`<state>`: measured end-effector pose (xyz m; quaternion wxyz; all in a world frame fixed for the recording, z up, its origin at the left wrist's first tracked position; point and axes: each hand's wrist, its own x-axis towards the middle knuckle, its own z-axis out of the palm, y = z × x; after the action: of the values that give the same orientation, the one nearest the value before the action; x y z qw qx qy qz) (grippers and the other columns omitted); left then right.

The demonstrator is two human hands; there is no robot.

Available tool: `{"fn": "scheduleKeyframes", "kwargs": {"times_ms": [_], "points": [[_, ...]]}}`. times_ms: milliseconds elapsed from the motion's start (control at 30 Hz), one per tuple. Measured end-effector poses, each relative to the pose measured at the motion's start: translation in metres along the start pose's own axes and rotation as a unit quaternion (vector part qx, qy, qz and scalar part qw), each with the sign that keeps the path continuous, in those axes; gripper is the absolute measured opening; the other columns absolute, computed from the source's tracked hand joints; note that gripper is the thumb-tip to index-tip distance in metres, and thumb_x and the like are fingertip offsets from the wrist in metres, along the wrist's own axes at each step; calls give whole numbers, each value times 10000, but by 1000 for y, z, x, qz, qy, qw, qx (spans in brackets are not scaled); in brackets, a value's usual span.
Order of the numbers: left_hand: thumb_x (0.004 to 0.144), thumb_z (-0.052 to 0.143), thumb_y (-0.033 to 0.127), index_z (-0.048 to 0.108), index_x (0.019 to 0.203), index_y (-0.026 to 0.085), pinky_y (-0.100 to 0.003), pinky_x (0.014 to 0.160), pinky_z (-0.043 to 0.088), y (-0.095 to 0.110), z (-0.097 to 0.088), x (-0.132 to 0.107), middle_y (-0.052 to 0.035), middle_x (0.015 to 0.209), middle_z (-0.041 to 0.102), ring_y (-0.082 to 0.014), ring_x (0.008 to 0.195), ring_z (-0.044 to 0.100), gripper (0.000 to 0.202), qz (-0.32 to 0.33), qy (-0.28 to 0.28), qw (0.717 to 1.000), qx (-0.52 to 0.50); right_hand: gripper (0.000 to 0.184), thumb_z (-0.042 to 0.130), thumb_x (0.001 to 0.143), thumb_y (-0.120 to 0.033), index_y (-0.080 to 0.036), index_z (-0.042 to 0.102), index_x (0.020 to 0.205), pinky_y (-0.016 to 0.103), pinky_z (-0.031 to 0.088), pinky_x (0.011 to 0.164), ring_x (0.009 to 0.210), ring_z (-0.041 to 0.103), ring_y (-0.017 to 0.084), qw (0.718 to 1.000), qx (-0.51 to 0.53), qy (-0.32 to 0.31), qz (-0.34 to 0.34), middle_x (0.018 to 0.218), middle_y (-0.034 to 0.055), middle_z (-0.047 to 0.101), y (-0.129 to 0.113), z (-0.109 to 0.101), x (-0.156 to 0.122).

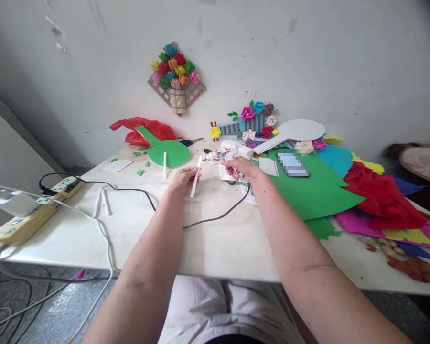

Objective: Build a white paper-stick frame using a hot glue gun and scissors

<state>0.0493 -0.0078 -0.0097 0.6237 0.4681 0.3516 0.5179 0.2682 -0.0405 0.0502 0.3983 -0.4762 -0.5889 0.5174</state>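
Tabletop (215,253), front edge (232,276) under forearms (152,239); narrow gap btwn hands.
L hand (184,181) pinching flat white strip (194,188); R hand (244,168) gripping corded glue gun (225,152).

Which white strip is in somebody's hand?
The white strip pinched in the left hand. Another strip overlaps the green paddle shape; two more strips lie untouched near the yellow power strip.

Wall (103,62) and table (218,253).
A flower ornament (177,79) hangs on the wall; at right lie a phone (293,164) and crumpled red material (383,196).
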Motion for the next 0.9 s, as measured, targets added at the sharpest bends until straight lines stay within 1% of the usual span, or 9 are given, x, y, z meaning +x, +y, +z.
{"fn": "scheduleKeyframes", "kwargs": {"times_ms": [333,433,600,900], "points": [[646,685,192,619,770,86,-183,485,422,3,1,-3,-33,579,584,-76,496,523,176,-7,-7,1000,-20,292,664,731,-337,-137,510,586,187,255,264,263,353,51,1000,-13,-3,-4,393,-20,508,5,3,5],[655,673,174,615,767,83,-179,486,428,3,2,-4,-30,572,576,-73,495,521,155,-9,-4,999,-32,299,671,726,-345,-140,507,582,185,257,265,264,354,49,1000,-14,-3,-7,393,-22,505,5,3,5],[667,640,142,609,765,75,-179,475,430,2,1,-3,-28,564,565,-73,491,516,123,-4,-17,998,-63,300,663,734,-346,-136,511,584,186,259,262,262,348,49,1000,-16,6,-2,398,-21,506,4,1,4],[665,617,115,607,808,73,-173,482,432,4,0,-4,-18,580,556,-64,496,507,149,-19,-23,995,-100,350,696,691,-400,-135,505,563,184,259,254,270,346,44,1000,10,3,-13,419,-18,502,1,1,1]]}}
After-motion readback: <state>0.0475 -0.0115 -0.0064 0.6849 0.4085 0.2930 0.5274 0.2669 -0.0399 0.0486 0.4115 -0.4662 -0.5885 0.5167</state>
